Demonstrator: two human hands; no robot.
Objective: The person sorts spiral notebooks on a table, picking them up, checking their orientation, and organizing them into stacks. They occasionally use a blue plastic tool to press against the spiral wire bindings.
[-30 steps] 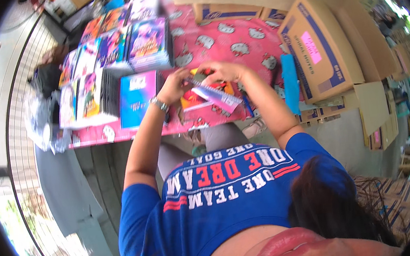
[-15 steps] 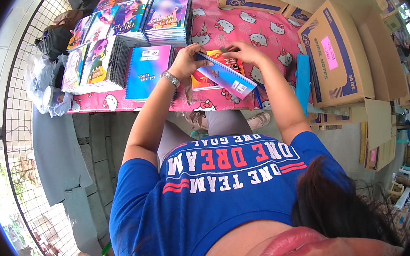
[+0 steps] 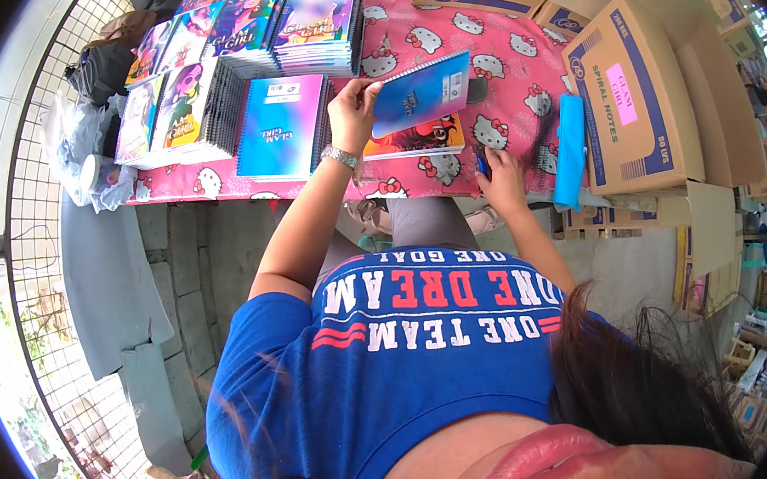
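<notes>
My left hand (image 3: 355, 111) holds up a blue spiral notebook (image 3: 420, 94) by its left edge, above the pink patterned tablecloth (image 3: 516, 79). A silver watch sits on that wrist. My right hand (image 3: 500, 182) rests low on the cloth near the front edge, fingers closed around a small dark object (image 3: 482, 163) I cannot identify. An orange-covered notebook (image 3: 415, 138) lies flat under the raised one. A stack of blue notebooks (image 3: 279, 128) stands just left of my left hand.
Several stacks of colourful spiral notebooks (image 3: 227, 51) fill the table's left and back. A blue roll (image 3: 569, 152) lies at the right. Open cardboard boxes (image 3: 637, 95) stand beyond it. A wire fence (image 3: 45, 272) and plastic bags (image 3: 84, 148) are at the left.
My left hand has lifted the blue notebook up and away. My right hand let go of it and dropped to the cloth near the front edge.
</notes>
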